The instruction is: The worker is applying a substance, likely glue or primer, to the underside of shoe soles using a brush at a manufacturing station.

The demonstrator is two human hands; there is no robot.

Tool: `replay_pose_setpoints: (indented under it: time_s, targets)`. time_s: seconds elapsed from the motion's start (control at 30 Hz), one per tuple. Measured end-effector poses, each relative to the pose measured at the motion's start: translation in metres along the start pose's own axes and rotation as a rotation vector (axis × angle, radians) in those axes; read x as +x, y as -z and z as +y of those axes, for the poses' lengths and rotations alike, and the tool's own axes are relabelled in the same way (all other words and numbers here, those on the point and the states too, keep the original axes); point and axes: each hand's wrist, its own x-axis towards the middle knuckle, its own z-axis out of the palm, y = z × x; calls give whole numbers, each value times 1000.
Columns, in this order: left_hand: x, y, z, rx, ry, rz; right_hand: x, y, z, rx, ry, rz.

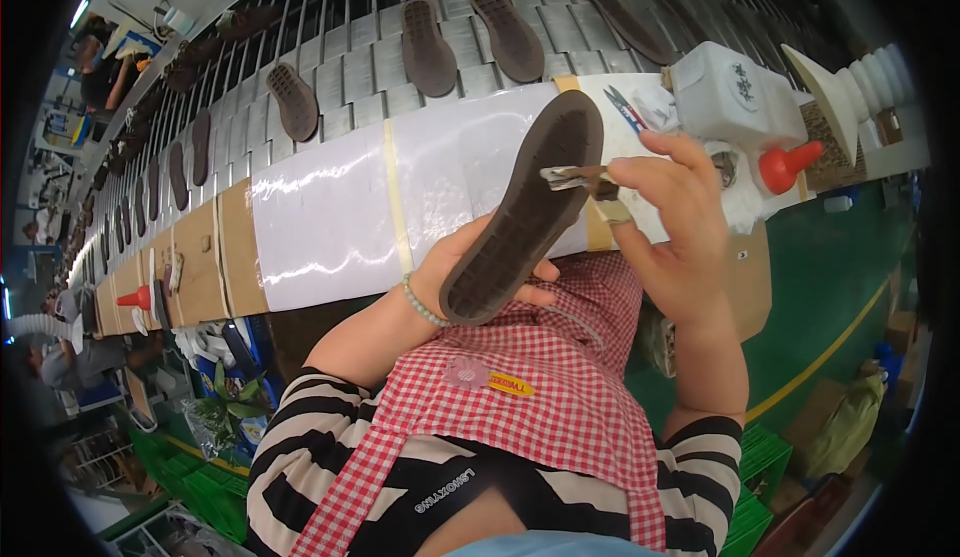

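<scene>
Long conveyor (360,67) carrying dark soles, white-covered counter (330,207) just below it, brown shoe sole (525,212) (tread up) held over the counter edge, left hand (470,267) closed under its heel, right hand (670,207) pinching a small brush (570,177) against the sole's edge.

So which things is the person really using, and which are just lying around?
In use:
- dark brown shoe sole, held up by the left hand
- small metal tool, pinched in the right hand

Lying about:
- other soles on the conveyor
- white jug with red spout
- scissors
- red cone
</scene>
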Motion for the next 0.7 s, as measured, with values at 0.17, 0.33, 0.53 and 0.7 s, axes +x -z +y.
replay_pose_setpoints:
  time_s: [0.17,0.33,0.53,0.7]
  targets:
    - [-4,-6,0,35,39,-3,7,-18,-2,-53,63,-8]
    - [-5,-15,-4,32,24,76,0,-19,-12,7,71,-101]
    - [-3,-16,0,59,36,73,-5,-23,-22,22,26,-89]
    - [3,-36,-7,55,-65,219,-14,-37,-31,116,4,-133]
